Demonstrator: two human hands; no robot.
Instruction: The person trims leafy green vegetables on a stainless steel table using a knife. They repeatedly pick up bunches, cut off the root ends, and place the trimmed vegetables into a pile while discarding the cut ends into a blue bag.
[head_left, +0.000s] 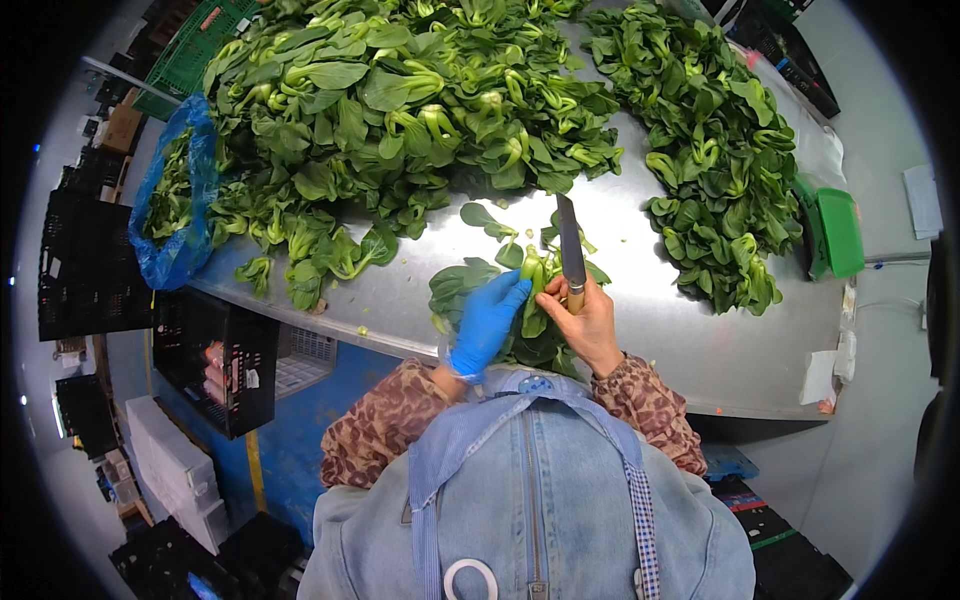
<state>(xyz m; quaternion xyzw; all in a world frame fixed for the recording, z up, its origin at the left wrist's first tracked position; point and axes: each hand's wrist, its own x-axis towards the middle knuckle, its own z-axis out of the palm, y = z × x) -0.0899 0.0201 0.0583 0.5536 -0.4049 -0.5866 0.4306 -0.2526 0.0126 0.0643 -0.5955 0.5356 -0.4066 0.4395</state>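
Close to my body, over the front of the steel table (637, 345), my left hand (484, 322) in a blue glove grips a head of bok choy (533, 274) by its pale green stalk end. My bare right hand (589, 322) holds a knife (571, 247) by its light wooden handle, the broad blade pointing away from me. The thumb and fingers of that hand also touch the bok choy's stalks. Loose leaves (480, 217) and small trimmings lie just beyond my hands. More leaves (459, 281) show beside and beneath the gloved hand.
A large bok choy heap (420, 97) covers the table's far left; another pile (712, 157) runs down the right. A blue plastic bag (169, 259) of leaves hangs at the left edge. A green plastic container (838, 232) stands at right. Black crates (247, 360) sit below left.
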